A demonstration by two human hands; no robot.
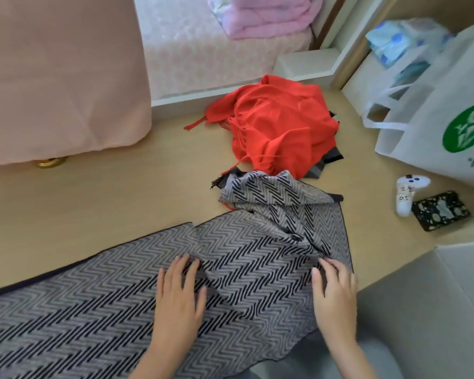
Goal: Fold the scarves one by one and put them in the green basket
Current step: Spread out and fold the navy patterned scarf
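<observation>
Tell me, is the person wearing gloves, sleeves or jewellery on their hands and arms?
No. The left hand and right hand are bare: no gloves, rings or bracelets show. The forearms are uncovered too; no sleeve or watch comes into view.

A small paper label on the white controller [406, 196], lying near the right edge of the floor, carries handwritten "05"; the marks above it are too small to read. The white bag [427, 127] beside it bears a round green logo [467, 127] with a white emblem, and green characters beneath, cut off and unreadable.
</observation>
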